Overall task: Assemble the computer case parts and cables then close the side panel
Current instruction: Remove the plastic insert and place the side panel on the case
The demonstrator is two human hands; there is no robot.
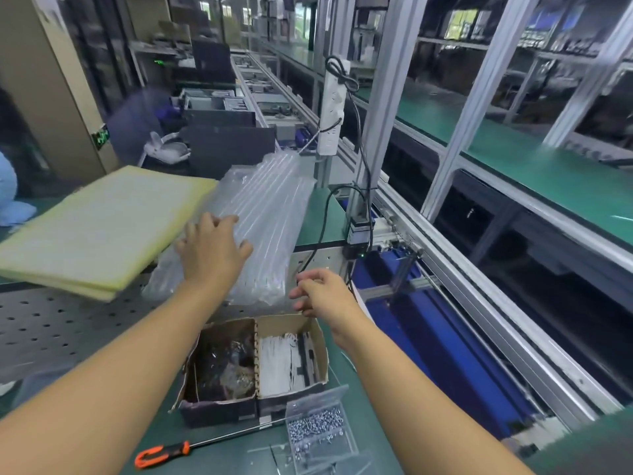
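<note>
My left hand [210, 248] lies palm down with fingers spread on a pile of clear inflated air-column packaging [263, 217] on the green bench. My right hand [322, 291] hovers near the pile's lower right edge, fingers loosely curled, holding nothing that I can see. Below both hands a divided cardboard box [315, 341] holds dark bagged parts on its left side and white cable ties on its right. A clear screw box [317, 428] and an orange-handled screwdriver [161, 454] lie at the near edge. Several computer cases [219, 114] stand far back along the line.
Yellow foam sheets [102, 228] are stacked at left, over a perforated metal plate [51, 323]. A white power strip [330, 108] with black cables hangs on an aluminium post at right. Beyond it runs the conveyor frame [462, 279] with blue bins beneath.
</note>
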